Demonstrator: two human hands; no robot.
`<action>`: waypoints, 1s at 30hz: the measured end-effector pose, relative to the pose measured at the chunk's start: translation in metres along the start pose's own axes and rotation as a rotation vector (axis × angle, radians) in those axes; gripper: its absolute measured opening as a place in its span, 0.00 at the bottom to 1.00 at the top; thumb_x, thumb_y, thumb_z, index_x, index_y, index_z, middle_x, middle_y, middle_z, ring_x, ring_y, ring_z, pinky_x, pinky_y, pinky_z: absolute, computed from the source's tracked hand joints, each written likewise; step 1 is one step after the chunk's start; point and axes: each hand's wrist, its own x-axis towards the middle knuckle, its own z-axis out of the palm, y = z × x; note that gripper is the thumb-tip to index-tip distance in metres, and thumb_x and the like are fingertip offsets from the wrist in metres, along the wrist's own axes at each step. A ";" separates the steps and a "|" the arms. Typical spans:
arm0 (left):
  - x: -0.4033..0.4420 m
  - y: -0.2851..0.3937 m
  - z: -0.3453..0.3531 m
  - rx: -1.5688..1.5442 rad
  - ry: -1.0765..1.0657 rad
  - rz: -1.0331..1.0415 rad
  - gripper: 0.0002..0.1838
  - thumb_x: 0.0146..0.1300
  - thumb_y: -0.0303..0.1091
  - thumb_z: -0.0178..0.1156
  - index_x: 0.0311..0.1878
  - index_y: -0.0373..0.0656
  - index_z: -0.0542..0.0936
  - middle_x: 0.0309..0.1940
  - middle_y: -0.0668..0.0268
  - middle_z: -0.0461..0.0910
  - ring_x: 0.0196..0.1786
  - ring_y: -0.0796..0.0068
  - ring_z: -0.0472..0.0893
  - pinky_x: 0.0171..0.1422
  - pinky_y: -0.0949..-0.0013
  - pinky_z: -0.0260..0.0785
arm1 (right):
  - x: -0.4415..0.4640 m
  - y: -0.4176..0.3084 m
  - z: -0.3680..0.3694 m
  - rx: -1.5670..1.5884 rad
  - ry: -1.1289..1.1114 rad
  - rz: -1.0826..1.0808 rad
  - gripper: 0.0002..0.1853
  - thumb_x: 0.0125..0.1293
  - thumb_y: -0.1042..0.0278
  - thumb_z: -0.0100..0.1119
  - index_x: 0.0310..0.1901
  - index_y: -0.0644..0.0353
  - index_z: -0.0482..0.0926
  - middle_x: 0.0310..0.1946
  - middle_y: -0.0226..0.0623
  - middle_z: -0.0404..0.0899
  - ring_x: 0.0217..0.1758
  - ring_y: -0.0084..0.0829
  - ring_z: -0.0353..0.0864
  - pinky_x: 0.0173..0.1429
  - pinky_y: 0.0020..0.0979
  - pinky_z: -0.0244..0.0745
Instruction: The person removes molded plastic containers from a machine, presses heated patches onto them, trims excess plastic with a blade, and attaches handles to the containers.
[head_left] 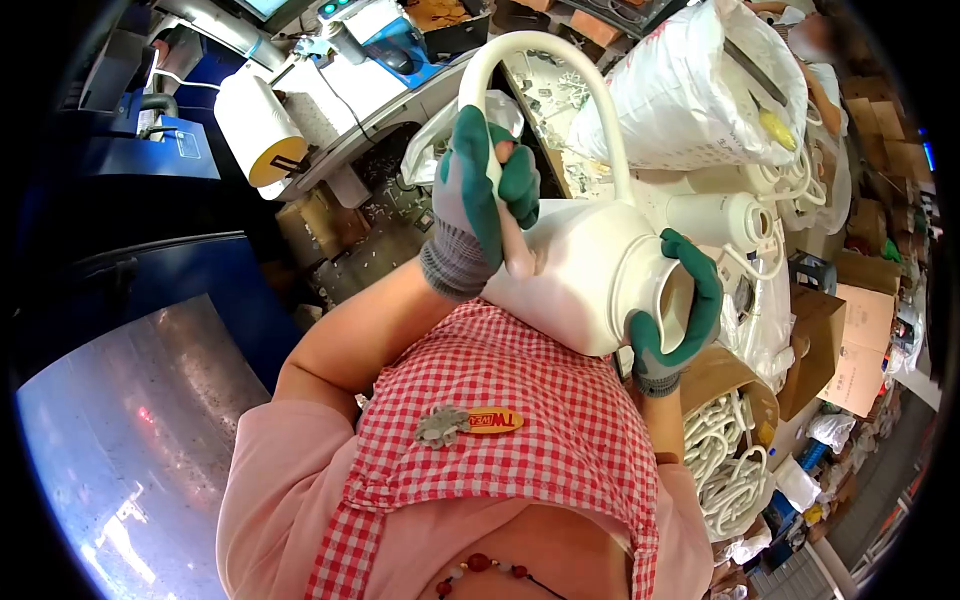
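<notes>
A cream-white plastic vessel (570,275) with a round open mouth and a large curved handle (543,40) lies tilted in front of my chest, its mouth toward the right. My left hand (482,205), in a grey and green glove, is closed around the lower end of the handle, with a bare fingertip showing. On the right, my right hand (680,310), gloved the same way, grips the rim of the mouth, fingers over the top and thumb at the near side. Another white vessel (715,218) lies on its side beyond the mouth.
A large white sack (700,90) stands at the back right. Curved white handles (720,470) fill a box at the lower right. A white cylinder (258,130) and blue machinery (165,150) are at the left. Another person (825,90) is at the upper right.
</notes>
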 end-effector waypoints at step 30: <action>-0.025 0.039 -0.086 -0.145 -0.069 -0.196 0.28 0.71 0.57 0.49 0.21 0.45 0.69 0.19 0.60 0.75 0.32 0.64 0.74 0.48 0.66 0.70 | 0.034 0.005 0.073 0.499 -0.238 0.404 0.26 0.61 0.70 0.61 0.62 0.65 0.69 0.37 0.29 0.73 0.35 0.23 0.71 0.43 0.24 0.72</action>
